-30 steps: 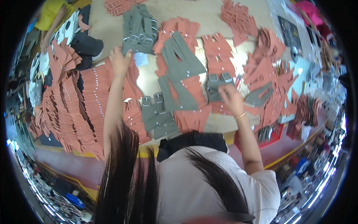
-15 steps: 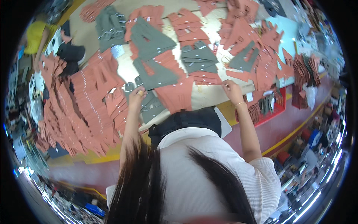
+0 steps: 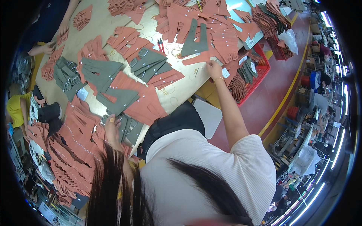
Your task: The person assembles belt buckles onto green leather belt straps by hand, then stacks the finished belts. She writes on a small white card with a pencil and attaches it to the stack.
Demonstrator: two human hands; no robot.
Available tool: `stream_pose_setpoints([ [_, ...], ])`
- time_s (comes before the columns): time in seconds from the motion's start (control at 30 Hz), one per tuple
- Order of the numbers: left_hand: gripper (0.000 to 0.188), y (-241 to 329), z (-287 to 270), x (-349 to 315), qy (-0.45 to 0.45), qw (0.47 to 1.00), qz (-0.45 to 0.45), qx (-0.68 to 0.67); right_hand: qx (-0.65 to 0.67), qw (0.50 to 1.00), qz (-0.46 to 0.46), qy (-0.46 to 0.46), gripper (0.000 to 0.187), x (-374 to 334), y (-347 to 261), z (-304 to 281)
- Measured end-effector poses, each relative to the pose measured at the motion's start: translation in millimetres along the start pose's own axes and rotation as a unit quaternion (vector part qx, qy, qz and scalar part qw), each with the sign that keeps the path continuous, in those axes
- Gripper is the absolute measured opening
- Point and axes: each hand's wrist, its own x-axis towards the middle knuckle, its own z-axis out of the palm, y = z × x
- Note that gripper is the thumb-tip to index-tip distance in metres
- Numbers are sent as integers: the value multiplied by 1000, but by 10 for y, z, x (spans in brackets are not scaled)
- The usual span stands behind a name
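Observation:
My left hand (image 3: 112, 130) is at the table's near edge, beside grey-green cut pieces with metal buckles (image 3: 131, 128). Its thumb points up, apart from the fingers, and I see nothing held. Farther right, my right hand (image 3: 214, 69) has its fingertips drawn together just below a narrow coral strip (image 3: 196, 58). Whether they pinch anything is too small to make out. A forked grey-green piece (image 3: 196, 42) lies beyond that strip. Between my hands are a fanned stack of buckled grey-green pieces (image 3: 151, 64) and a spread coral stack (image 3: 145, 103), partly under another grey-green piece (image 3: 118, 98).
Long coral stacks (image 3: 77, 139) cover the left side. Red-handled snips (image 3: 161, 46) lie mid-table. A red basket (image 3: 260, 75) of pieces stands beyond the right edge, near a white stool (image 3: 207, 115). Another person's hands (image 3: 49, 47) work at the far left; someone in yellow (image 3: 19, 109) is nearer.
The whole view has swung round, shifting the table leftward and bringing another person's hands into the upper left. My left hand's fingers look looser. My right hand stays by the coral strip.

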Motion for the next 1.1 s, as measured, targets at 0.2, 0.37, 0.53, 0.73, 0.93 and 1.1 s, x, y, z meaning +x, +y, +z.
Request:
stream_pose_setpoints([
  [0.2,29,-43,159,98,-69,984,-8,-164,10,991,-34,130,50,577,-173,171],
  [0.37,38,84,362,5,-11,978,-17,-205,-60,993,11,100,59,815,-433,241],
  [0.53,32,467,299,-501,-155,956,37,-248,-34,996,21,83,35,885,-528,99],
  [0.73,31,533,392,-462,-183,952,117,-216,-50,986,-123,101,22,578,-1008,-454],
  [0.93,34,127,439,-11,-77,994,42,-63,143,978,-153,4,23,182,-2044,-894],
  [1.1,49,-18,336,71,-77,991,-7,-113,455,836,-137,-277,23,-257,-2684,-478],
])
